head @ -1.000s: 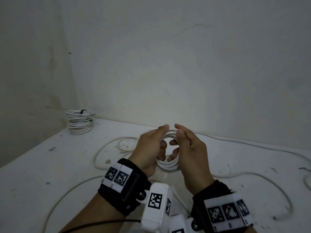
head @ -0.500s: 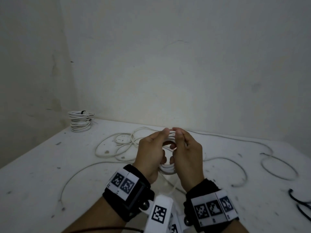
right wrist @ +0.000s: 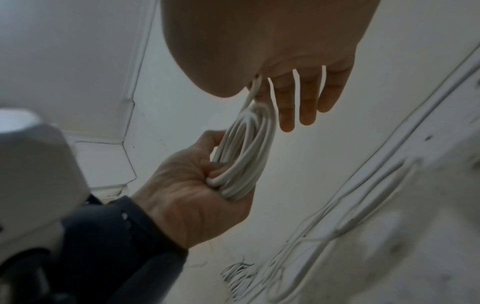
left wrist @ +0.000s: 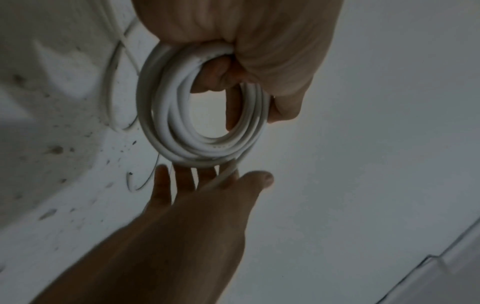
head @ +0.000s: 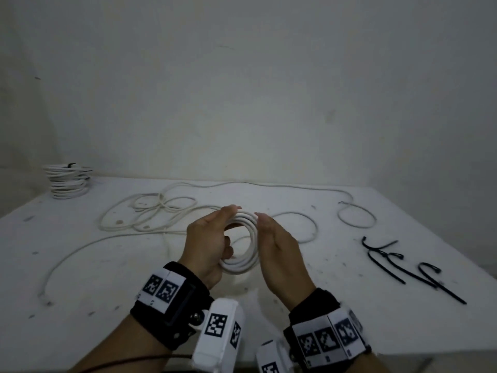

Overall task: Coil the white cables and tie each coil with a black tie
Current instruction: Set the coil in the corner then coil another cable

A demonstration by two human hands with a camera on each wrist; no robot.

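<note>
The coil (head: pixel 243 244) is held above the table (head: pixel 80 278), upright, between both hands. The left hand (head: pixel 208 244) grips its near-left side: fingers curl through the ring and the thumb presses from outside. The right hand (head: pixel 279 254) is just beside the coil on its right, fingers (left wrist: pixel 182 181) straight and slightly spread; one loose strand (left wrist: pixel 223 176) lies across them. Black ties (head: pixel 403 267) lie on the table, well right of the coil. A stack of finished coils (head: pixel 67 181) stands far left of it, at the wall
</note>
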